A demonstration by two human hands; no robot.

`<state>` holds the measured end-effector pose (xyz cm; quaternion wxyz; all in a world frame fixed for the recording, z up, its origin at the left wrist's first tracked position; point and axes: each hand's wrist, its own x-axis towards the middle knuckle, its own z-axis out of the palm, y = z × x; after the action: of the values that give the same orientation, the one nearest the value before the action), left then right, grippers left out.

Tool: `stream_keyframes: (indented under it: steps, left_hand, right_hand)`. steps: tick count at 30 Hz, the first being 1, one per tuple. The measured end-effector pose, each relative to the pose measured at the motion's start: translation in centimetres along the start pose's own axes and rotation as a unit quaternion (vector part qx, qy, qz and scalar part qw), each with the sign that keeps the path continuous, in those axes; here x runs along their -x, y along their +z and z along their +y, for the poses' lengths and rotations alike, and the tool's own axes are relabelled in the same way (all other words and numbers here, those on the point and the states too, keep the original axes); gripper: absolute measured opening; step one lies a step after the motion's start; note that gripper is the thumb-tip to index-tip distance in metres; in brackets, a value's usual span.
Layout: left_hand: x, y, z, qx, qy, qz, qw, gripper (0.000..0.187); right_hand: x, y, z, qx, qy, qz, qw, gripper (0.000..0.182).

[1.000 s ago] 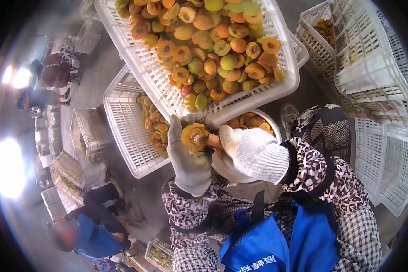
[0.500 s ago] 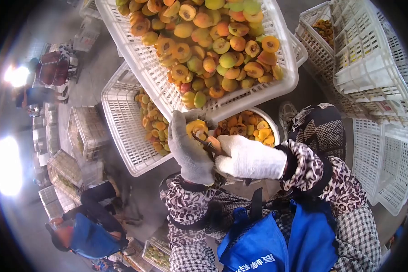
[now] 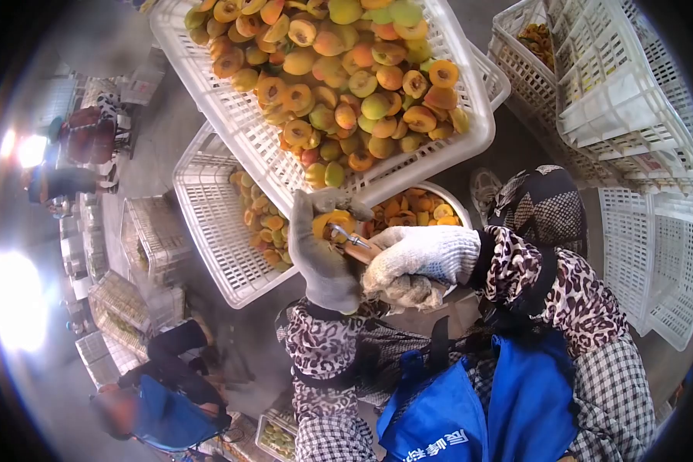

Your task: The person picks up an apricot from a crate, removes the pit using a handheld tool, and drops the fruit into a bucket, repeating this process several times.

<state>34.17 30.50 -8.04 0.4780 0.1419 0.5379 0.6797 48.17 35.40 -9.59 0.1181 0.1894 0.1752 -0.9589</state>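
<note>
In its grey-coated glove, my left hand (image 3: 319,258) curls around a cut apricot half (image 3: 329,223) with orange flesh facing up. My right hand (image 3: 427,258), in a white knitted glove, is closed on a wooden-handled pitting tool (image 3: 358,245). The tool's thin metal tip reaches into the fruit. Just beyond both hands, a white plastic crate (image 3: 262,165) sits tilted, full of halved apricots (image 3: 346,85). Below it, a round white tub (image 3: 463,209) holds orange apricot pieces (image 3: 416,209), partly hidden by my right hand.
Another white crate (image 3: 208,185) with apricots stands at the left under the tilted one. Stacked crates (image 3: 624,100) rise at the right, with white crates (image 3: 647,262) below them. A seated person in blue (image 3: 173,412) works at lower left, near more crates (image 3: 154,231).
My right hand has rolled, so its curled fingers now show underneath. The tool's metal tip is in the apricot half at a different angle. The view has shifted slightly.
</note>
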Motion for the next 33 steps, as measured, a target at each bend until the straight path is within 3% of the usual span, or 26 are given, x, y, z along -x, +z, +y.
stream_keyframes:
  steps: [1, 3, 4, 7, 8, 9, 11, 12, 13, 14, 15, 16, 17, 18, 19, 20, 21, 23, 24, 26, 27, 28, 29, 31, 32, 33]
  left_hand:
    - [0.1, -0.2, 0.2, 0.003, 0.003, 0.001, 1.000, 0.035]
    - [0.3, -0.8, 0.7, -0.043, -0.074, -0.031, 0.996, 0.032]
    - [0.3, -0.9, 1.0, -0.041, -0.071, -0.029, 0.996, 0.032]
    - [0.4, -0.5, 2.5, 0.083, -0.301, 0.107, 0.944, 0.027]
    - [2.0, 0.5, 3.2, 0.065, -0.192, 0.092, 0.975, 0.023]
    - [1.4, -1.2, 2.3, 0.065, -0.189, 0.092, 0.976, 0.023]
    - [-1.0, -6.6, 0.4, 0.124, -0.103, -0.089, 0.983, 0.017]
    - [-1.5, -7.8, 1.5, 0.238, -0.118, -0.061, 0.962, 0.009]
    - [-1.8, -8.8, 2.8, -0.103, 0.006, -0.029, 0.994, 0.012]
    - [-2.1, -9.6, 3.9, -0.429, 0.130, 0.007, 0.894, 0.023]
    - [-3.1, -10.5, 4.0, -0.429, 0.130, 0.009, 0.894, 0.023]
    - [-4.6, -11.5, 3.6, -0.507, 0.283, 0.178, 0.794, 0.022]
    - [-5.6, -11.6, 3.3, -0.552, 0.419, 0.334, 0.639, 0.021]
    - [-6.0, -10.9, 3.2, -0.553, 0.423, 0.331, 0.637, 0.021]
    - [-6.2, -9.9, 2.9, -0.582, 0.472, 0.221, 0.624, 0.023]
    - [-6.4, -8.9, 2.3, -0.603, 0.509, 0.108, 0.605, 0.026]
    - [-7.0, -7.7, 1.5, -0.629, 0.451, -0.019, 0.633, 0.020]
    - [-9.0, -4.8, -0.6, -0.779, 0.262, -0.125, 0.556, 0.022]
    - [-11.1, -5.5, -2.1, -0.783, 0.292, -0.134, 0.533, 0.022]
    - [-14.3, -7.5, -5.3, -0.784, 0.326, -0.141, 0.510, 0.021]
    - [-15.1, -7.7, -6.4, -0.827, 0.296, -0.115, 0.464, 0.022]
    - [-15.3, -7.1, -6.6, -0.866, 0.263, -0.091, 0.415, 0.024]
    - [-15.3, -6.8, -6.6, -0.866, 0.265, -0.098, 0.413, 0.024]
    - [-14.6, -6.1, -5.5, -0.810, 0.221, -0.075, 0.538, 0.028]
    - [-13.8, -5.1, -4.0, -0.787, 0.173, -0.080, 0.587, 0.037]
    - [-12.5, -4.1, -2.9, -0.788, 0.175, -0.082, 0.584, 0.037]
  right_hand:
    - [-0.4, -0.2, 0.3, 0.004, 0.002, 0.000, 1.000, 0.013]
    - [-1.5, -0.8, 1.2, 0.214, -0.095, 0.053, 0.971, 0.016]
    - [-1.7, -1.2, 1.1, 0.292, -0.090, 0.055, 0.951, 0.020]
    - [-2.4, -1.5, 1.3, 0.381, -0.109, 0.074, 0.915, 0.023]
    - [-2.4, -1.4, 1.2, 0.383, -0.109, 0.073, 0.914, 0.023]
    - [-2.3, -1.4, 1.0, 0.383, -0.098, 0.052, 0.917, 0.023]
    - [-1.8, -1.4, 0.9, 0.382, -0.087, 0.031, 0.919, 0.023]
    - [-1.1, -1.2, 0.9, 0.441, -0.054, 0.038, 0.895, 0.024]
    - [-0.3, -1.0, 1.0, 0.497, -0.021, 0.045, 0.867, 0.027]
    - [0.4, -0.8, 1.4, 0.527, -0.014, 0.095, 0.844, 0.029]
    - [1.2, -0.1, 1.7, 0.654, -0.039, 0.174, 0.736, 0.023]
    - [1.1, -2.3, 3.5, 0.758, -0.057, 0.186, 0.622, 0.021]
    - [0.9, -4.9, 5.4, 0.844, -0.077, 0.196, 0.493, 0.018]
    - [1.2, -5.5, 5.9, 0.808, -0.037, 0.266, 0.525, 0.016]
    - [1.4, -5.9, 6.5, 0.761, 0.002, 0.337, 0.555, 0.014]
    - [1.8, -6.4, 7.0, 0.772, -0.003, 0.339, 0.538, 0.016]
    - [2.0, -7.5, 7.5, 0.769, -0.001, 0.340, 0.541, 0.016]
    - [2.2, -8.9, 7.1, 0.817, 0.114, 0.279, 0.491, 0.032]
    - [2.8, -8.6, 6.2, 0.791, 0.087, 0.262, 0.546, 0.033]
    - [3.0, -9.3, 7.5, 0.800, -0.020, 0.308, 0.515, 0.032]
    - [3.3, -9.3, 7.8, 0.783, -0.072, 0.353, 0.507, 0.031]
    - [4.1, -8.2, 6.4, 0.784, -0.044, 0.331, 0.524, 0.029]
    - [4.2, -8.2, 6.4, 0.780, -0.043, 0.335, 0.527, 0.029]
    - [4.7, -8.4, 6.4, 0.714, -0.224, 0.383, 0.542, 0.024]
    - [4.8, -7.8, 5.7, 0.674, -0.257, 0.394, 0.569, 0.029]
    - [5.0, -6.9, 4.9, 0.672, -0.259, 0.396, 0.570, 0.029]
